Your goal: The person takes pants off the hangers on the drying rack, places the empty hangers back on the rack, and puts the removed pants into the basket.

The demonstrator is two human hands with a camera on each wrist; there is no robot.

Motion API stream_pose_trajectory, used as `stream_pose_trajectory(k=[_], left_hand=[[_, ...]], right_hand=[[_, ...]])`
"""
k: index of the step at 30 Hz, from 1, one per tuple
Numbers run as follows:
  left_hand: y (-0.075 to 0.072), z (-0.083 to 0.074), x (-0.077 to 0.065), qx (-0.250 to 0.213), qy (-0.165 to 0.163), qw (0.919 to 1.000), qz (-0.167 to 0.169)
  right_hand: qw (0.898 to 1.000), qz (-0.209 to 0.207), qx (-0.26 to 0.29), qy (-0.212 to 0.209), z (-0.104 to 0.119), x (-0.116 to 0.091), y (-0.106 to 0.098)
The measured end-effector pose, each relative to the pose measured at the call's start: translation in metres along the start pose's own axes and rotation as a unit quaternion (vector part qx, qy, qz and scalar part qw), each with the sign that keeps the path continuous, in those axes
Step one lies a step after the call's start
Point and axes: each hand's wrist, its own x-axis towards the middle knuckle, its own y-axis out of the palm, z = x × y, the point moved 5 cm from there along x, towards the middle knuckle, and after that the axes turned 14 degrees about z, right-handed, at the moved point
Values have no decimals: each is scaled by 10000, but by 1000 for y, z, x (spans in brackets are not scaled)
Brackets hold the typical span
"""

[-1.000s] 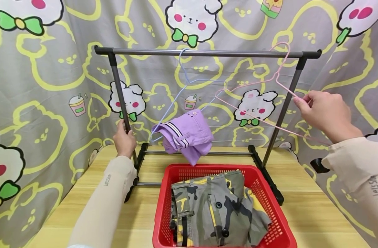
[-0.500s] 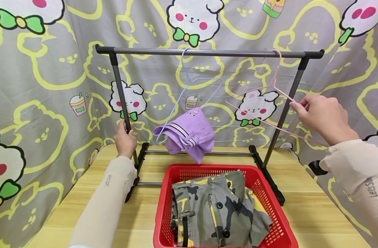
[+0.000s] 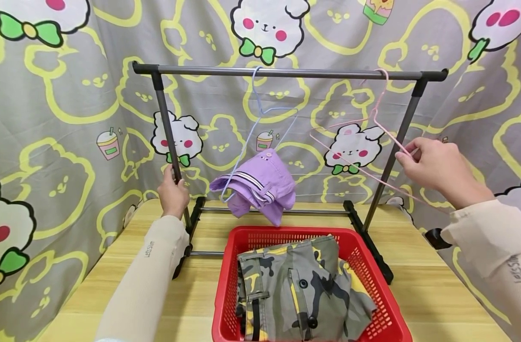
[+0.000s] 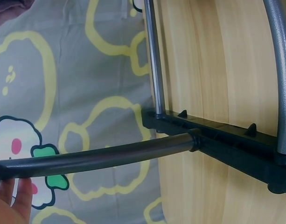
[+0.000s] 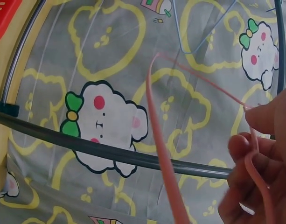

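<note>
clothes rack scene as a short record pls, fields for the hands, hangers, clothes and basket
rack: stands on a wooden table
left hand: holds the rack's left post
right hand: pinches the pink hanger
pink hanger: bare, hook appears over the top bar
blue hanger: on the bar, carrying a purple garment
basket: red, holds a camouflage garment
backdrop: gray cartoon-print curtain
</note>
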Motion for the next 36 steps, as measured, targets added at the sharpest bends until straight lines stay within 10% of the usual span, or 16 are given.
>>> stream_pose_trajectory(k=[14,25,36], left_hand=[[1,0,1,-46,-11,10000,57],[3,2,-2,-34,20,10000,52],[0,2,-2,-23,79,10000,27]], right_hand=[[9994,177,163,-248,-11,-2,11],[9953,-498,824,-123,-33,4,32],[9580,-1111,2560,664,-60,34,66]])
